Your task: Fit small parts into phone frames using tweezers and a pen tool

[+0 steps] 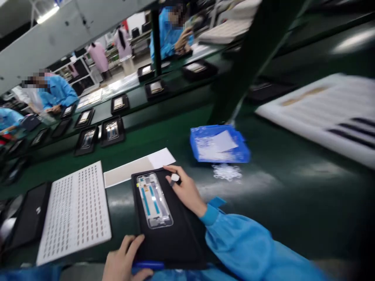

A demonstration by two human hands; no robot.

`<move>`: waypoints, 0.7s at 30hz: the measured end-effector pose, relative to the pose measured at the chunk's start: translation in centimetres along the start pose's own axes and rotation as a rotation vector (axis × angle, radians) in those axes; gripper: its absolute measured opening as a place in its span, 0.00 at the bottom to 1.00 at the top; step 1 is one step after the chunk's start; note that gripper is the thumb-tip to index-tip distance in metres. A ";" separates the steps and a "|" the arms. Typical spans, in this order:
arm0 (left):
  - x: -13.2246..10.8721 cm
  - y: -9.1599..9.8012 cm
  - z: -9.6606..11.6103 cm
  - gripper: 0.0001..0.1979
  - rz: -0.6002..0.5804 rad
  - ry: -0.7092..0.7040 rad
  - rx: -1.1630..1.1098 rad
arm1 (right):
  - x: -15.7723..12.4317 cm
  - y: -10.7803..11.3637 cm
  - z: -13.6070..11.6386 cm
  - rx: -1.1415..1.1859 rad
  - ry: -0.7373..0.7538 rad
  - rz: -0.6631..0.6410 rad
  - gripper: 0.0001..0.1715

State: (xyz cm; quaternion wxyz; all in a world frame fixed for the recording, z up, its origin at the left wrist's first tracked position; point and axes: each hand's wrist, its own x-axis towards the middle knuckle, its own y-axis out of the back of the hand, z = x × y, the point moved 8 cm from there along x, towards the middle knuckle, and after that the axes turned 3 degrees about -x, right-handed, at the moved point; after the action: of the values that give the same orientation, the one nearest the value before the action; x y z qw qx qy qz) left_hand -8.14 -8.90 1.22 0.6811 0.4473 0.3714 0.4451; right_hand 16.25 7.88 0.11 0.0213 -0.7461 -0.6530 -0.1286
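Observation:
A black tray [181,242] lies at the front centre, with a clear-edged phone part [155,203] bearing two blue strips on its left half. My left hand [124,257] grips the tray's near left corner, its thumb by a blue pen-like object [149,265]. At the tray's far right side, my right hand [186,191] holds the edge with its index finger along the top. A small white piece with a dark part is at that hand's fingers; whether it is worn or held is unclear.
Left of the tray lies a white perforated sheet [77,210], with a pale strip [129,171] behind. A blue bin [219,144] and small clear pieces [227,172] are beyond my right hand. White foam [322,113] lies right. Several trays line the conveyor; people in blue sit opposite.

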 end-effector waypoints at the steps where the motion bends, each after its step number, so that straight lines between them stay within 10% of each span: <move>1: 0.3 0.3 0.7 0.33 -0.017 -0.052 0.019 | 0.0 0.0 0.2 -0.002 -0.008 -0.013 0.17; 10: 7.1 0.7 6.7 0.22 -0.054 -0.205 0.136 | -0.3 -0.1 0.5 -0.286 0.027 -0.031 0.24; 16: 6.0 0.2 7.8 0.16 -0.124 -0.351 0.086 | -0.1 -0.2 -0.6 -0.459 0.117 -0.048 0.22; 21: 5.2 6.2 4.8 0.23 0.276 -0.260 -0.301 | 2.4 -2.3 -1.2 -0.744 0.228 -0.214 0.23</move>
State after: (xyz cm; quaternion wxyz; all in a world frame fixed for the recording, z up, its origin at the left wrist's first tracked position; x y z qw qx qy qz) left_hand -3.82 -4.09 7.99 0.7149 0.4410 0.1454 0.5227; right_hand 14.12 10.33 1.49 -0.1915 -0.6115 -0.6295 -0.4395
